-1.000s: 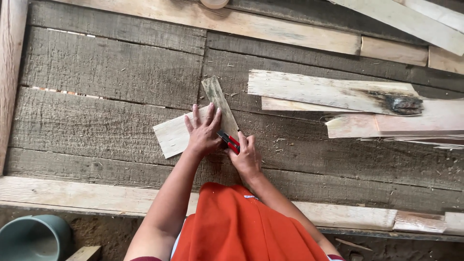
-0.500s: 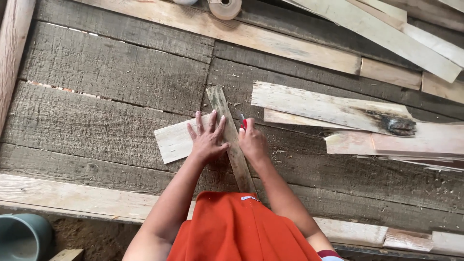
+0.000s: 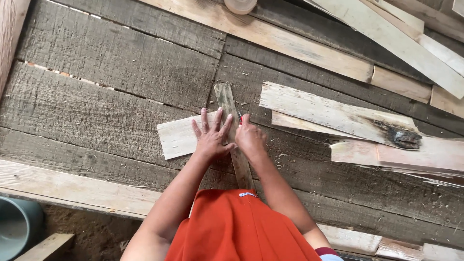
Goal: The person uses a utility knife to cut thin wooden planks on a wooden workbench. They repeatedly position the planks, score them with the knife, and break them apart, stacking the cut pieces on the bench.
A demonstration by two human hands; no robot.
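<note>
- The left hand (image 3: 211, 140) lies flat with its fingers spread, palm down, pressing on a narrow grey wood strip (image 3: 226, 102) and on the pale board piece (image 3: 178, 136) that lies under it.
- The right hand (image 3: 250, 137) is curled closed around a small red-handled tool (image 3: 239, 117); only a bit of red shows at the far side of the fist, right against the strip's right edge. I cannot tell what kind of tool it is.
- The narrow strip runs near to far, a little tilted, from just in front of the person's orange garment (image 3: 241, 227) out past both hands; its far end is bare and weathered.
- The pale board piece sticks out to the left of the left hand, lying crosswise beneath the strip.
- All of this rests on a floor of rough grey planks (image 3: 106, 58).
- To the right, well apart from the hands, lie several loose pale boards; one long one (image 3: 328, 113) has a charred black patch (image 3: 398, 137) at its right end.
- At the near left, beyond a pale beam (image 3: 72, 188), the rim of a grey-green bucket (image 3: 17, 232) shows.
- At the far edge sits a whitish round thing (image 3: 240, 5), cut off by the frame.
</note>
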